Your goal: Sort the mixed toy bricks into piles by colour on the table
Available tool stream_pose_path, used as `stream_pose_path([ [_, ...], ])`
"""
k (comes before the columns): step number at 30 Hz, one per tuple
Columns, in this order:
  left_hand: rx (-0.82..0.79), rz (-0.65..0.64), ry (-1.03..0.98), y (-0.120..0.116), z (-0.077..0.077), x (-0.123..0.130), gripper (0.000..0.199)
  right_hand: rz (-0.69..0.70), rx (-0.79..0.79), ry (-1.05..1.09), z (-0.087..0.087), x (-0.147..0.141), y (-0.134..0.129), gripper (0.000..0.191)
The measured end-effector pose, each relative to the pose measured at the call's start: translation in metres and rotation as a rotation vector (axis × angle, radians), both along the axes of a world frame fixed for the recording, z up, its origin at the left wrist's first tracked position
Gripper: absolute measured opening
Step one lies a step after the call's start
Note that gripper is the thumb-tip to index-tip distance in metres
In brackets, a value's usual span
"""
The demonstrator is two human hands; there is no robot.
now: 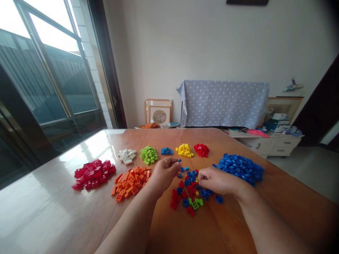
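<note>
My left hand (164,173) pinches a small blue brick (179,160) between thumb and fingertips, just above the table. Over the right side of a mixed pile my right hand (213,180) is closed, its fingertips pointing down beside a small yellow piece (196,180); what it grips, if anything, is hidden. The mixed pile holds red bricks (175,198), round blue pieces (185,203) and green bricks (195,205). An orange pile (130,181) lies left of my left hand. Behind my right hand spreads a large pile of round blue pieces (239,167).
Along the back of the wooden table (87,215) sit white (127,156), lime green (148,154), small blue (166,151), yellow (184,150) and red (201,150) piles. A dark pink pile (94,174) lies at the left. Beyond stands a cloth-covered object (225,102).
</note>
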State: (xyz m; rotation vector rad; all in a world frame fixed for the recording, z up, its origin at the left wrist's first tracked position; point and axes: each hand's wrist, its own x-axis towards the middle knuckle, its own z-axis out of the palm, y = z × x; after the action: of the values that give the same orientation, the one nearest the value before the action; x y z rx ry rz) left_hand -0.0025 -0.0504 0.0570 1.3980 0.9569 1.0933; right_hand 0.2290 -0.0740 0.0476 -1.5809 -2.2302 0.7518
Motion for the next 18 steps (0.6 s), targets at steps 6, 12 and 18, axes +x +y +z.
stream_pose_path([
  [6,0.001,-0.041,0.007,0.0005,-0.0017,0.0010,0.030,-0.007,-0.107,0.018,-0.0041,-0.0029,0.0011,0.010],
  [12,-0.013,-0.056,0.015,-0.0035,0.0015,0.0007,0.028,-0.057,0.005,0.093,-0.0036,-0.0028,0.0023,0.008],
  [18,-0.019,-0.104,0.069,-0.0031,-0.0026,0.0019,0.025,-0.104,-0.057,0.253,-0.0031,-0.0081,0.0018,0.017],
])
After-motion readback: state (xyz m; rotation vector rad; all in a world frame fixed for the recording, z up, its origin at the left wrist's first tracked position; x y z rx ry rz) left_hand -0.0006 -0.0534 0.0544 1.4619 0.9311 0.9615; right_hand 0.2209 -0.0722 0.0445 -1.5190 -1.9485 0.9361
